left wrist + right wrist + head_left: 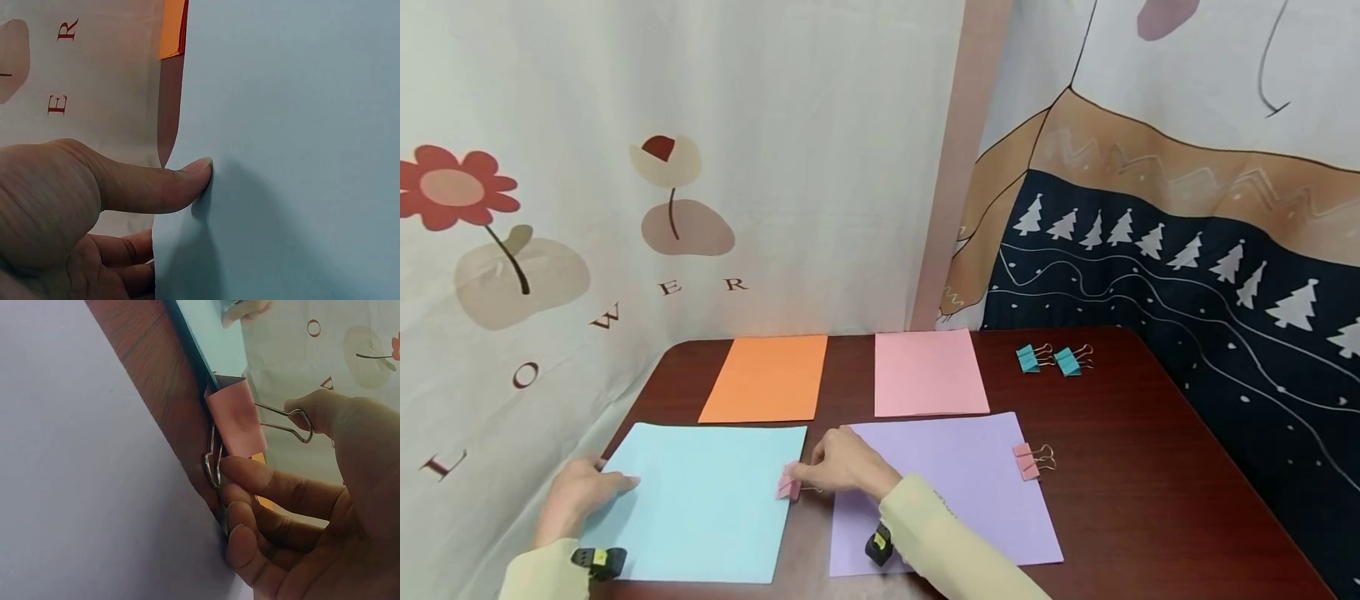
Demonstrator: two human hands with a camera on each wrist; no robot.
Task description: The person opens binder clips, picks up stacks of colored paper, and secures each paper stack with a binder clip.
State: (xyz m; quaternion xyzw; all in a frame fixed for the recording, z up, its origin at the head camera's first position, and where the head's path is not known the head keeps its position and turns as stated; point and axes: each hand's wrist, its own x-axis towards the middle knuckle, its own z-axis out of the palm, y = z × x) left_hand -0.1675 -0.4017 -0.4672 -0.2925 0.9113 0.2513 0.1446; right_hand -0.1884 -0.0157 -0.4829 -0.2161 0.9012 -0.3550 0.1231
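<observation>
My left hand point(578, 493) pinches the left edge of a light blue paper stack point(700, 508), thumb point(169, 187) on top and the other fingers partly hidden underneath. At the stack's right edge sits a pink binder clip point(787, 483), gripping the sheets. My right hand point(847, 463) holds this clip. In the right wrist view, the thumb is at one wire handle point(303, 425) and the curled fingers are by the other handle, under the pink clip body point(239, 419). Beneath the right forearm lies a purple paper stack point(940, 467), with another pink binder clip point(1027, 462) on its right edge.
Orange paper point(767, 379) and pink paper point(928, 375) lie along the back of the dark wooden table point(1150, 483). Two teal binder clips point(1028, 359) stand at the back right. Printed curtains point(820, 167) hang close behind and beside the table.
</observation>
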